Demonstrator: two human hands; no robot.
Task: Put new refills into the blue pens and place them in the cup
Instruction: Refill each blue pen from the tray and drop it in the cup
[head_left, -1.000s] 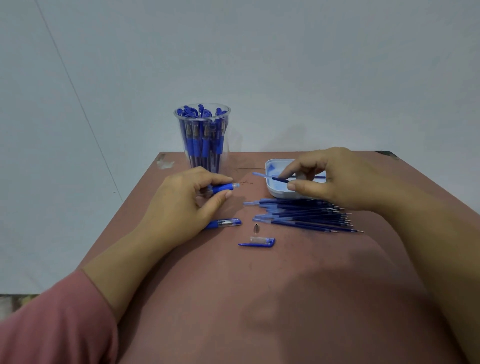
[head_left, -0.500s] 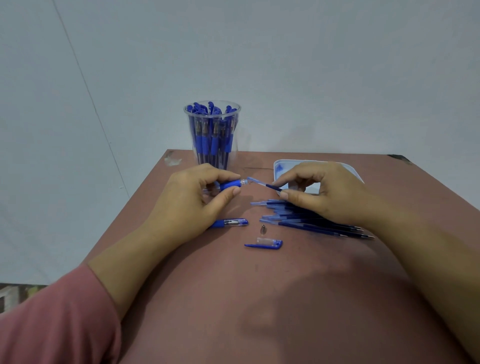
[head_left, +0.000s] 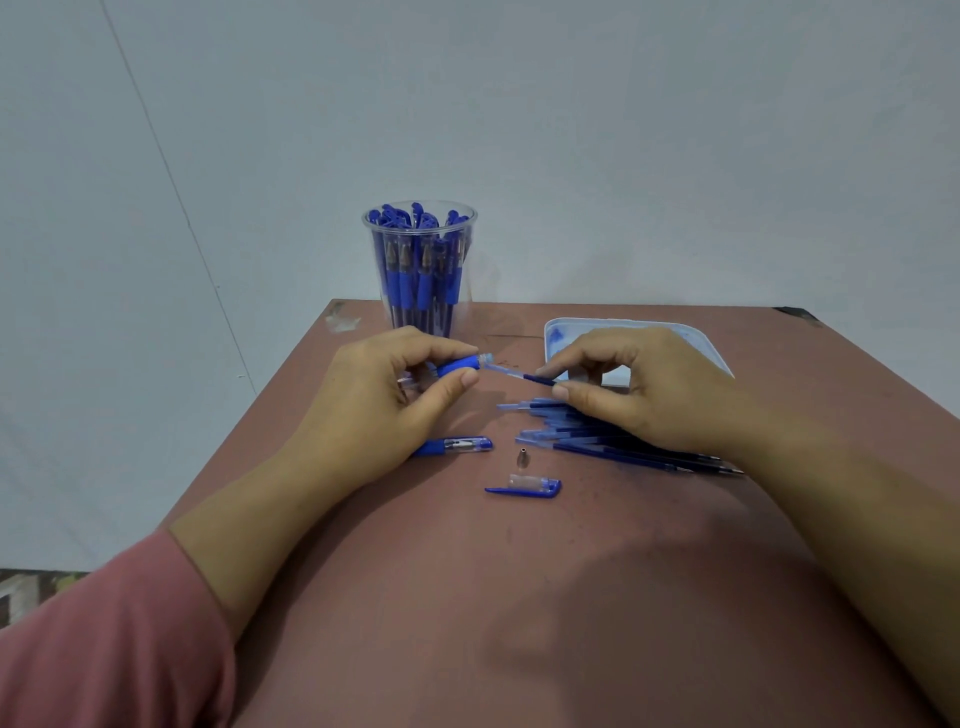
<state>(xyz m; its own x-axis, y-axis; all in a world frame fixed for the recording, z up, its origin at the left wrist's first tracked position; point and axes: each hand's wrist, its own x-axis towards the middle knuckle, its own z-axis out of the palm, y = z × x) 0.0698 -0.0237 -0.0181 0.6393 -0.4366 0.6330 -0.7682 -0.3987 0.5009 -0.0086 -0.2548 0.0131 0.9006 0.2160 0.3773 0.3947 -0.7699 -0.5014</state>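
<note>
My left hand (head_left: 382, 397) grips a blue pen barrel (head_left: 460, 364) with its open end facing right. My right hand (head_left: 644, 387) pinches a thin blue refill (head_left: 519, 375) whose pale end touches the barrel's mouth. A pile of refills (head_left: 597, 441) lies under and in front of my right hand. A clear cup (head_left: 420, 267) full of blue pens stands at the table's far edge, just behind my left hand. On the table lie another pen part (head_left: 457, 446), a small metal tip (head_left: 523, 458) and a blue pen cap (head_left: 527, 487).
A white tray (head_left: 696, 338) with blue ink stains sits behind my right hand. The brown table (head_left: 519, 597) ends at a pale wall behind the cup, and its left edge runs close to my left forearm.
My right hand has carried the refill leftward from over the tray until its end meets the barrel's mouth. The view has shifted, so the cup and table sit further right.
</note>
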